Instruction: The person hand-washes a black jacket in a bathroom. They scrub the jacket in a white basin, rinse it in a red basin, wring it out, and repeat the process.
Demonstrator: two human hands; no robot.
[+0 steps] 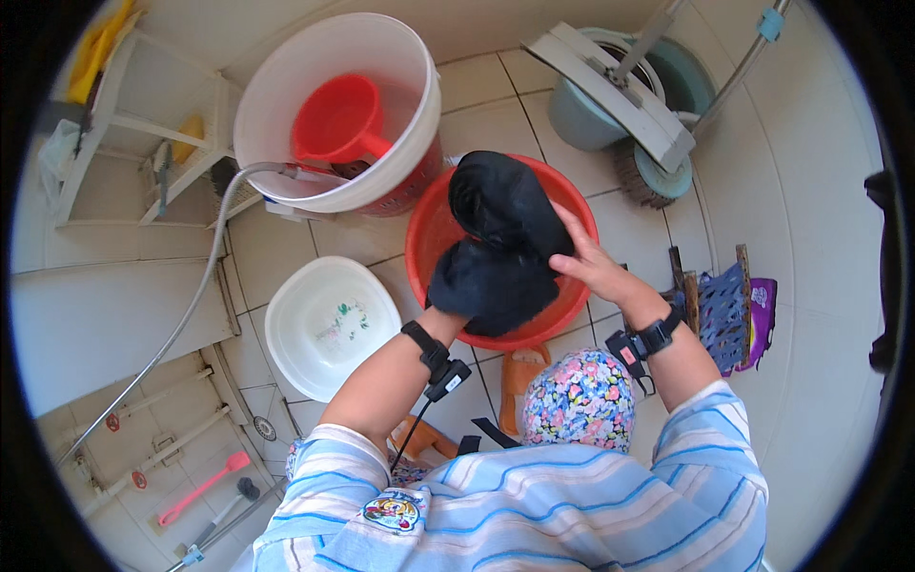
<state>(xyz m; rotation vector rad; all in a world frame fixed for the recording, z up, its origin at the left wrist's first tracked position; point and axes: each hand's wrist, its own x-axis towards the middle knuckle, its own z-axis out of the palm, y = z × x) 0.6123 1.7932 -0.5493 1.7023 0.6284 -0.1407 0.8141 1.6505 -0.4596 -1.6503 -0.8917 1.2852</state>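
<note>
Over a red plastic basin [422,250] a black cloth item [500,207] is held, bunched in two lobes; whether it is one piece or two cannot be told. My right hand [582,254] grips its right edge, with thumb and fingers spread along the cloth. My left hand [454,318] is covered by the black fabric at the lower left, so only the wrist shows and its fingers are hidden. Each wrist wears a black strap with a small device.
A large white bucket [250,93] holds a red dipper [336,118] and a shower head with a metal hose [214,250]. Left of the red basin is a white basin [332,329]. A mop [615,93], buckets and a round brush [643,175] stand upper right. Orange slippers [518,386] lie below.
</note>
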